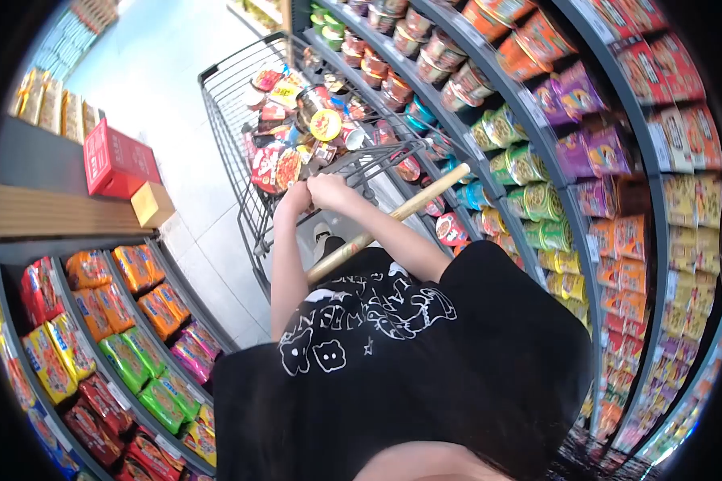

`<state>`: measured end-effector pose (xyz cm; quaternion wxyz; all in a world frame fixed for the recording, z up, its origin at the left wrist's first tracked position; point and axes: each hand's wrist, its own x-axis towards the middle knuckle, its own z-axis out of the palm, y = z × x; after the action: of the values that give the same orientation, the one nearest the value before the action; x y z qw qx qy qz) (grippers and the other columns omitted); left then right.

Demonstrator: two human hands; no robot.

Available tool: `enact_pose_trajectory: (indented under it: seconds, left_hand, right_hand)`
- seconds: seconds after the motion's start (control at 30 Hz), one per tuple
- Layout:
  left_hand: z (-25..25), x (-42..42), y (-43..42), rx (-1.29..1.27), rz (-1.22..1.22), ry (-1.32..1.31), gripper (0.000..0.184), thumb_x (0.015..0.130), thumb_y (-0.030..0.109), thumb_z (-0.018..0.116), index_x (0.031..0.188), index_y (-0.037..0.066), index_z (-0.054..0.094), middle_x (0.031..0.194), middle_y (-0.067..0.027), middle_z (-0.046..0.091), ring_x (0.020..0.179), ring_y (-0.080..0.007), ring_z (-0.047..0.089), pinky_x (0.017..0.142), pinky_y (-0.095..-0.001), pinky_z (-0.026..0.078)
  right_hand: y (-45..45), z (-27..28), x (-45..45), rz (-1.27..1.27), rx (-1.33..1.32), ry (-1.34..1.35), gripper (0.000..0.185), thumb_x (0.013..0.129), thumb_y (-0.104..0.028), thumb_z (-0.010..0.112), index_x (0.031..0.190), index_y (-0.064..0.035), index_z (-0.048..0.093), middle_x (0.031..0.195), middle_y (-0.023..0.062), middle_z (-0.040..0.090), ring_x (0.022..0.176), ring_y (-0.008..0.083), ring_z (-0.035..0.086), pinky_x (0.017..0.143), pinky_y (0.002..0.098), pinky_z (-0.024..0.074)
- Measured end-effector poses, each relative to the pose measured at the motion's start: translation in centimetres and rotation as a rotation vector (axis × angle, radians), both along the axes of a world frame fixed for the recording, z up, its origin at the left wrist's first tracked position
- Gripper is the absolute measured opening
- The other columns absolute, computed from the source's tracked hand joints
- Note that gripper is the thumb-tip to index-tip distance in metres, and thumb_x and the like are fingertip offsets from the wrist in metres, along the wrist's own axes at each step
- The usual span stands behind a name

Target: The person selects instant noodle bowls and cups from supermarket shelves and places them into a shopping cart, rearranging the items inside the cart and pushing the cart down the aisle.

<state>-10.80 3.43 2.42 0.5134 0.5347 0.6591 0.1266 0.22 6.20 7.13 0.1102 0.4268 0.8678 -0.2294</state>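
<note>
My left hand (pixel 295 199) and my right hand (pixel 327 192) are close together, fingers curled, over the near end of a shopping cart (pixel 217 120). What they hold, if anything, is too small or hidden to make out. My forearms reach across the cart's pale yellow handle (pixel 389 224), which lies nearer to my body than the hands. Just beyond the hands, inside the wire basket, is a heap of packaged food, with a red instant noodle bowl (pixel 276 169) nearest. A round yellow-lidded tub (pixel 326 125) sits deeper in the pile.
Shelves of cup noodles (pixel 509 164) and noodle packets (pixel 590 152) rise close on the right. Packs of instant noodles (pixel 124 357) fill a lower shelf at left. A red box (pixel 122 160) and a yellow box (pixel 152 204) stand beside the tiled aisle floor (pixel 184 104).
</note>
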Motion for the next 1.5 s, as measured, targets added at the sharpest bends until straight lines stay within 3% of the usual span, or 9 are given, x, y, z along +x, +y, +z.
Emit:
enact_pose_trajectory:
  seconds: [0.13,0.43,0.67,0.77,0.83,1.13,1.17,1.27,1.5]
  left_hand:
    - [0.8,1.7,-3.7,-0.021,0.046,-0.050,0.030,0.078,0.025,0.046,0.094,0.003,0.058,0.062,-0.0104,0.059,0.054,-0.0180,0.059,0.049,-0.0280,0.048]
    - [2.3,4.1,-10.9,-0.168,0.085,0.034,0.058,0.077,0.053,0.039,0.092,0.000,0.058,0.066,-0.0145,0.057,0.061,-0.0220,0.056,0.060,-0.0306,0.043]
    - [8.2,5.9,-18.9,-0.003,0.020,0.005,0.051,0.080,0.046,0.039,0.097,0.000,0.052,0.074,-0.0140,0.055,0.067,-0.0222,0.054,0.058,-0.0284,0.042]
    - [5.4,4.9,-21.3,0.067,0.035,-0.114,0.038,0.079,0.028,0.047,0.106,0.001,0.046,0.082,-0.0141,0.054,0.072,-0.0217,0.054,0.058,-0.0314,0.043]
    - [-1.8,2.5,-21.3,0.524,-0.454,0.194,0.041,0.063,-0.003,0.053,0.103,0.002,0.044,0.085,-0.0158,0.054,0.075,-0.0261,0.053,0.059,-0.0346,0.044]
    - [-1.0,3.9,-27.0,0.562,-0.588,0.056,0.025,0.068,-0.001,0.051,0.091,0.001,0.046,0.078,-0.0121,0.055,0.063,-0.0227,0.053,0.050,-0.0301,0.043]
    - [9.1,8.3,-29.5,0.173,-0.253,-0.011,0.013,0.074,0.001,0.046,0.087,0.001,0.047,0.076,-0.0095,0.054,0.056,-0.0165,0.051,0.045,-0.0272,0.040]
    - [8.7,8.6,-30.8,0.120,-0.165,-0.065,0.010,0.078,0.006,0.041,0.083,0.001,0.047,0.074,-0.0068,0.053,0.054,-0.0127,0.049,0.043,-0.0252,0.038]
    - [2.4,8.1,-32.8,-0.002,-0.165,-0.053,0.048,0.085,0.041,0.034,0.096,-0.002,0.051,0.067,-0.0112,0.054,0.061,-0.0206,0.052,0.061,-0.0324,0.040]
  right_hand:
    - [2.7,1.9,2.9,-0.074,-0.539,0.173,0.042,0.069,-0.029,0.051,0.099,-0.0003,0.054,0.084,0.0185,0.060,0.080,0.0254,0.060,0.070,0.0319,0.0465]
    - [-4.3,1.3,8.6,-0.116,-0.007,-0.217,0.037,0.067,-0.038,0.048,0.092,-0.0145,0.062,0.091,0.0063,0.061,0.086,0.0202,0.058,0.072,0.0358,0.0444]
    - [-11.6,4.6,9.8,-0.169,0.098,-0.129,0.031,0.061,-0.029,0.053,0.085,-0.0116,0.064,0.082,0.0061,0.063,0.079,0.0203,0.060,0.063,0.0364,0.0454]
    - [-14.4,5.0,10.3,-0.217,0.135,-0.116,0.031,0.061,-0.028,0.053,0.083,-0.0093,0.064,0.084,0.0092,0.062,0.080,0.0218,0.060,0.064,0.0361,0.0456]
    - [-16.0,4.5,10.3,-0.227,0.152,-0.098,0.029,0.061,-0.026,0.053,0.083,-0.0100,0.064,0.086,0.0088,0.062,0.081,0.0210,0.060,0.065,0.0345,0.0460]
    - [-22.0,4.1,11.6,-0.281,0.125,-0.179,0.024,0.064,-0.017,0.054,0.086,-0.0126,0.062,0.086,0.0045,0.061,0.081,0.0196,0.059,0.067,0.0413,0.0436]
    - [-22.6,3.7,11.8,-0.307,0.142,-0.165,0.024,0.064,-0.017,0.054,0.086,-0.0126,0.062,0.086,0.0047,0.061,0.080,0.0199,0.059,0.066,0.0429,0.0430]
    - [-24.4,3.2,12.0,-0.315,0.158,-0.149,0.023,0.064,-0.017,0.056,0.085,-0.0126,0.062,0.086,0.0048,0.061,0.079,0.0212,0.058,0.064,0.0456,0.0412]
    - [-28.7,4.2,14.0,-0.433,0.183,-0.031,0.022,0.069,-0.018,0.050,0.083,-0.0086,0.064,0.086,0.0111,0.062,0.083,0.0248,0.060,0.069,0.0447,0.0439]
